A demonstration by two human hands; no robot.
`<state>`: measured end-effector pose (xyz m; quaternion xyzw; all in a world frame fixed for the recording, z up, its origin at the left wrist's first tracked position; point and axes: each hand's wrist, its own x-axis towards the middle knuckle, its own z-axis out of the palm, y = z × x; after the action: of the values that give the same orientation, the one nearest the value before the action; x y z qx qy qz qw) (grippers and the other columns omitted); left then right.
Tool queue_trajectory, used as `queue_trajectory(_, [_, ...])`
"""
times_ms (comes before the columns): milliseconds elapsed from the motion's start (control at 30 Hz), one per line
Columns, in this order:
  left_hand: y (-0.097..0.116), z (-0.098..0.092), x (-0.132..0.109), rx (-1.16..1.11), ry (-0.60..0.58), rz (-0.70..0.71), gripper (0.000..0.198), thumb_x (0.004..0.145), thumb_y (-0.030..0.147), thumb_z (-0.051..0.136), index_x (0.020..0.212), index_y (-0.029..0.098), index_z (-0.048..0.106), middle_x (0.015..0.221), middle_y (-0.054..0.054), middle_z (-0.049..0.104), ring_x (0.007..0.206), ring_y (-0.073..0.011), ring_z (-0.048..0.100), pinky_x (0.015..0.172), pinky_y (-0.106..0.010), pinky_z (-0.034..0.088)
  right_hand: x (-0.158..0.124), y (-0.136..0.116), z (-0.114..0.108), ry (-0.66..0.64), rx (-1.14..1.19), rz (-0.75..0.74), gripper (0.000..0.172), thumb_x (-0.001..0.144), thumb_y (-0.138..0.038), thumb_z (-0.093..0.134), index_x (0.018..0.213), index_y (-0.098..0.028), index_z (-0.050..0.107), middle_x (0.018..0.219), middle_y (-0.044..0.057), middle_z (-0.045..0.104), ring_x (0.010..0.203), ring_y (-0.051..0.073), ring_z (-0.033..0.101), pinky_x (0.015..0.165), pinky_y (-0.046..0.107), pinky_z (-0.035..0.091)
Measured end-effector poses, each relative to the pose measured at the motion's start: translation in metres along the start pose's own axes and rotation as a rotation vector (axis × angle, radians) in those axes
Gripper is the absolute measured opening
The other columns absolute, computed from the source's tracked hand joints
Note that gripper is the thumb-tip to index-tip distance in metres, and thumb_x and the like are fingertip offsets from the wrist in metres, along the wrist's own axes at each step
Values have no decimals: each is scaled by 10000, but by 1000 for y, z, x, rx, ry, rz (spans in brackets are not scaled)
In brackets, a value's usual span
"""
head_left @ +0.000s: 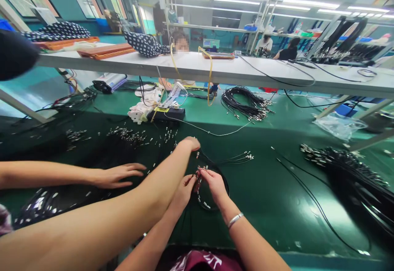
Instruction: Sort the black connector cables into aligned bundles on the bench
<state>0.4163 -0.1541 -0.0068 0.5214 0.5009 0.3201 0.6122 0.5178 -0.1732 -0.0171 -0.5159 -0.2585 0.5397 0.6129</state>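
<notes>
Head view: fingers of the left hand (184, 193) and right hand (214, 184) pinch black wires (228, 189) above the green tabletop (271, 217). Shirt writing (212, 258) is too blurry to read.

Inspection findings for your station. The wire loop (228, 188) between your left hand (184, 193) and right hand (215, 185) is black with silver terminals. The bangle (235, 220) on your right wrist is silver. Your maroon garment (200, 261) carries white print. The bench mat (271, 209) before you is dark green. The shelf (191, 63) ahead is white, carrying orange boards (106, 50) and navy cloth (57, 31) patterned in white. The cable (210, 74) draped over it is yellow. The wall (46, 12) beyond is teal.
</notes>
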Motion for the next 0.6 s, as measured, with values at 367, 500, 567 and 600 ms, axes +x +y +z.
queue_trajectory(367, [-3,-20,1,-193,-119,-110,413,642,461,648,892,134,617,699,-21,647,561,-150,603,516,-244,473,-6,-8,6,-59,-10,31,294,669,-391,685,792,-124,701,695,43,646,589,143,543,522,234,417])
queue_trajectory(500, [1,-29,-5,-187,-154,-161,373,626,443,666,810,118,646,592,-11,626,536,-136,586,505,-220,447,-3,-8,11,-1,33,18,292,680,-411,670,774,-135,691,714,42,654,615,147,569,566,240,446])
queue_trajectory(567, [1,-33,-8,-189,-175,-195,380,607,440,677,802,114,654,603,-22,641,561,-144,596,529,-226,452,0,-7,13,45,76,4,287,681,-409,669,795,-146,684,783,47,667,729,163,598,680,248,463])
queue_trajectory(600, [0,-34,-9,-193,-183,-208,396,599,445,679,818,116,655,629,-28,652,580,-150,604,547,-233,458,2,-7,14,54,98,9,293,675,-406,675,809,-145,680,809,54,670,773,172,604,722,256,464])
